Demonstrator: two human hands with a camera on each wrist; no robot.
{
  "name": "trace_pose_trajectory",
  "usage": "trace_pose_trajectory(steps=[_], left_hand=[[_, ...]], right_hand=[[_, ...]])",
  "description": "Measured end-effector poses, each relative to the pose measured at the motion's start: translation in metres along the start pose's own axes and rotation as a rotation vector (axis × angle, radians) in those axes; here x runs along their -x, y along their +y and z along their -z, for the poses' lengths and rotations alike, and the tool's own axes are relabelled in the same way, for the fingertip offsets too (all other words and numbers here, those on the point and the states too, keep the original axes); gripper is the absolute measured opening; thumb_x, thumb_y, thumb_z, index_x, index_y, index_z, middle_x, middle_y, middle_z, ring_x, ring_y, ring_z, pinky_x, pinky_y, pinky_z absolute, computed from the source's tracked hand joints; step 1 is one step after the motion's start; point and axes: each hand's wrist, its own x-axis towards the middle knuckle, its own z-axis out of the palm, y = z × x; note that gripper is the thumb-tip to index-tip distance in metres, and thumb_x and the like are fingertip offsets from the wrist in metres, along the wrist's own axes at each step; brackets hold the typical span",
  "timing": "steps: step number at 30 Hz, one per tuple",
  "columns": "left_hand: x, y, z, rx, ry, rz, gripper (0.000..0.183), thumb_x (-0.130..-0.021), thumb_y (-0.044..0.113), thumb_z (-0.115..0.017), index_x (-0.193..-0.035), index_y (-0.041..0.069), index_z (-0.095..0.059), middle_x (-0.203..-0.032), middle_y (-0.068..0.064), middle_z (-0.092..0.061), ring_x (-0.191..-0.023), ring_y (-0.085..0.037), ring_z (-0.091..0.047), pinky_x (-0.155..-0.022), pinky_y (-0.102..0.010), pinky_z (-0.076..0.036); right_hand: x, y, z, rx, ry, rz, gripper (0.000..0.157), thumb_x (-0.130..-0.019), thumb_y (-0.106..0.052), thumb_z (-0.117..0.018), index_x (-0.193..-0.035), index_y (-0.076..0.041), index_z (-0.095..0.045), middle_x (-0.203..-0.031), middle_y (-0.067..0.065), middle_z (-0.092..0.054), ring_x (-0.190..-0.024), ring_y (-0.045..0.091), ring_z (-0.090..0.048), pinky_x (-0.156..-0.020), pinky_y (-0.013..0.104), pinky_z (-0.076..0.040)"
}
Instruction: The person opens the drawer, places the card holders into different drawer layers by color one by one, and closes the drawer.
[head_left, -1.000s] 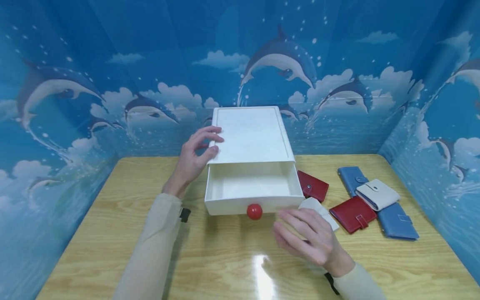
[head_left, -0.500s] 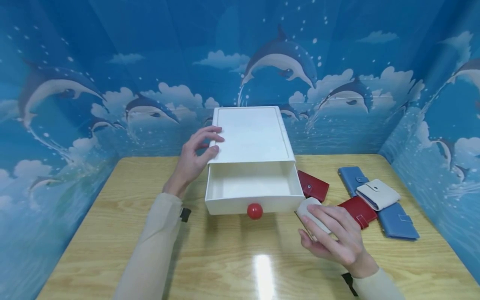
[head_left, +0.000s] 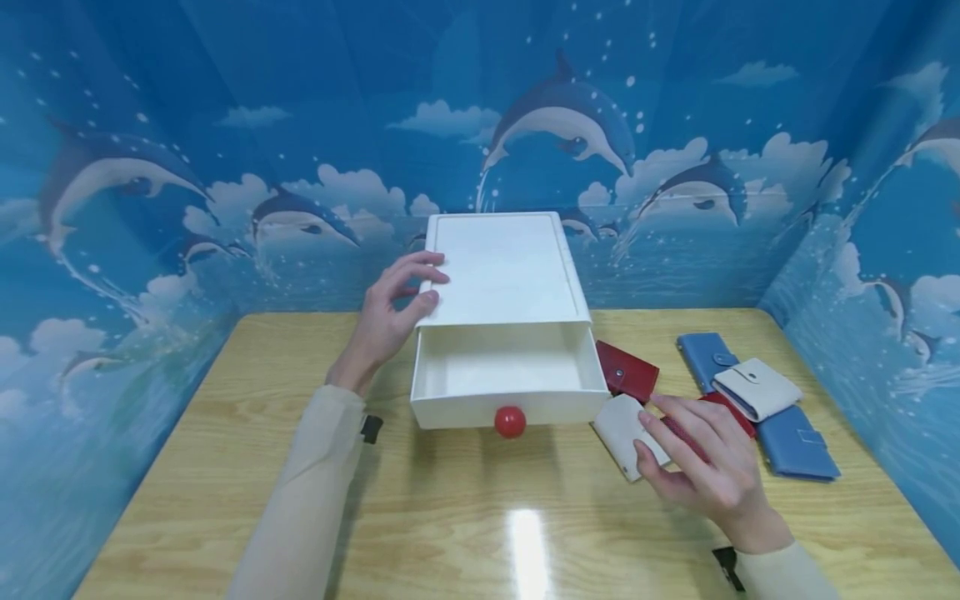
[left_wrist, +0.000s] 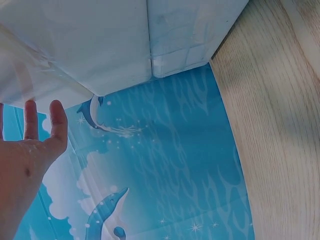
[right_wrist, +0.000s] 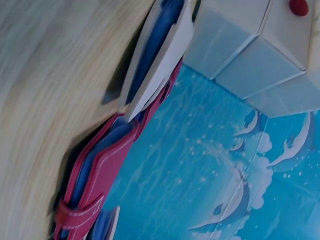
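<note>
A white drawer box stands at the middle of the table, its top drawer pulled out at the front with a red knob. My left hand rests at the box's left top edge, fingertips on the lid. The right hand, fingers loosely bent and gripping nothing, is over a red wallet that it partly hides in the head view. Just left of its fingertips lies a white wallet. No part of the right hand shows in the right wrist view.
Another red wallet lies close beside the drawer. To the right, a blue wallet, a white wallet and a second blue wallet overlap in a group. A dolphin-print curtain encloses the wooden table.
My right hand has moved right from in front of the drawer, passing over the white wallet to the red one. That white wallet now lies turned at a different angle. The left hand has stayed put.
</note>
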Motion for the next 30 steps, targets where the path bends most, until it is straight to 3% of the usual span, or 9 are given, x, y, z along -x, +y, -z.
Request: trace_pose_trajectory(steps=[10, 12, 14, 17, 19, 22, 26, 29, 30], left_hand=[[0.000, 0.000, 0.001, 0.004, -0.003, 0.001, 0.024, -0.098, 0.030, -0.061, -0.116, 0.017, -0.070, -0.148, 0.007, -0.056, -0.143, -0.015, -0.044, -0.111, -0.058, -0.041], [0.000, 0.000, 0.001, 0.005, -0.002, 0.001, 0.024, -0.098, 0.030, -0.061, -0.116, 0.017, -0.071, -0.148, 0.006, -0.057, -0.144, -0.016, -0.044, -0.111, -0.058, -0.041], [0.000, 0.000, 0.001, 0.003, -0.002, 0.003, 0.024, -0.098, 0.030, -0.061, -0.116, 0.017, -0.070, -0.148, 0.006, -0.056, -0.144, -0.016, -0.044, -0.112, -0.058, -0.041], [0.000, 0.000, 0.001, 0.003, -0.002, 0.005, 0.024, -0.098, 0.030, -0.061, -0.116, 0.017, -0.071, -0.148, 0.007, -0.056, -0.144, -0.015, -0.043, -0.112, -0.058, -0.041], [0.000, 0.000, 0.002, 0.005, -0.002, 0.005, 0.023, -0.098, 0.030, -0.062, -0.116, 0.018, -0.071, -0.148, 0.008, -0.056, -0.144, -0.014, -0.043, -0.112, -0.058, -0.041], [0.001, -0.001, 0.001, 0.008, -0.002, 0.006, 0.022, -0.098, 0.030, -0.062, -0.115, 0.019, -0.071, -0.147, 0.009, -0.056, -0.143, -0.013, -0.043, -0.111, -0.057, -0.041], [0.000, -0.001, 0.001, 0.006, -0.003, 0.008, 0.022, -0.098, 0.030, -0.062, -0.115, 0.019, -0.071, -0.148, 0.009, -0.056, -0.144, -0.014, -0.043, -0.112, -0.059, -0.041], [0.000, -0.001, 0.001, 0.000, -0.002, 0.008, 0.023, -0.098, 0.030, -0.061, -0.116, 0.018, -0.071, -0.148, 0.008, -0.056, -0.144, -0.015, -0.043, -0.112, -0.059, -0.041], [0.000, -0.001, 0.001, -0.001, -0.001, 0.008, 0.023, -0.098, 0.030, -0.061, -0.115, 0.018, -0.071, -0.148, 0.008, -0.056, -0.144, -0.015, -0.043, -0.112, -0.059, -0.041]], right_hand=[[0.010, 0.017, 0.011, 0.031, -0.103, -0.078, 0.035, -0.095, -0.030, -0.065, -0.087, 0.002, -0.077, -0.087, 0.025, -0.075, -0.070, 0.041, -0.065, -0.068, 0.045, -0.047], [0.013, 0.020, 0.015, 0.036, -0.147, -0.107, 0.038, -0.096, -0.031, -0.063, -0.087, 0.003, -0.077, -0.089, 0.025, -0.075, -0.071, 0.042, -0.065, -0.074, 0.042, -0.049], [0.017, 0.023, 0.021, 0.046, -0.213, -0.140, 0.040, -0.098, -0.032, -0.061, -0.088, 0.003, -0.077, -0.091, 0.026, -0.075, -0.074, 0.043, -0.065, -0.089, 0.033, -0.052], [0.026, 0.028, 0.029, 0.060, -0.315, -0.184, 0.043, -0.099, -0.035, -0.057, -0.093, 0.002, -0.077, -0.097, 0.025, -0.075, -0.080, 0.043, -0.066, -0.112, 0.017, -0.039], [0.033, 0.032, 0.034, 0.066, -0.385, -0.216, 0.044, -0.100, -0.038, -0.056, -0.098, 0.001, -0.078, -0.102, 0.024, -0.075, -0.086, 0.043, -0.067, -0.118, 0.013, -0.029], [0.042, 0.036, 0.040, 0.080, -0.488, -0.276, 0.047, -0.101, -0.044, -0.053, -0.107, -0.004, -0.078, -0.110, 0.020, -0.074, -0.094, 0.040, -0.067, -0.118, 0.011, -0.025], [0.047, 0.037, 0.047, 0.119, -0.632, -0.359, 0.053, -0.102, -0.051, -0.047, -0.115, -0.009, -0.076, -0.115, 0.017, -0.073, -0.100, 0.037, -0.066, -0.104, 0.032, -0.047], [0.050, 0.038, 0.052, 0.143, -0.718, -0.408, 0.058, -0.102, -0.057, -0.043, -0.118, -0.011, -0.074, -0.115, 0.017, -0.072, -0.101, 0.038, -0.065, -0.086, 0.052, -0.051], [0.051, 0.038, 0.054, 0.145, -0.737, -0.426, 0.057, -0.102, -0.058, -0.045, -0.119, -0.011, -0.074, -0.115, 0.017, -0.072, -0.101, 0.038, -0.065, -0.085, 0.054, -0.051]])
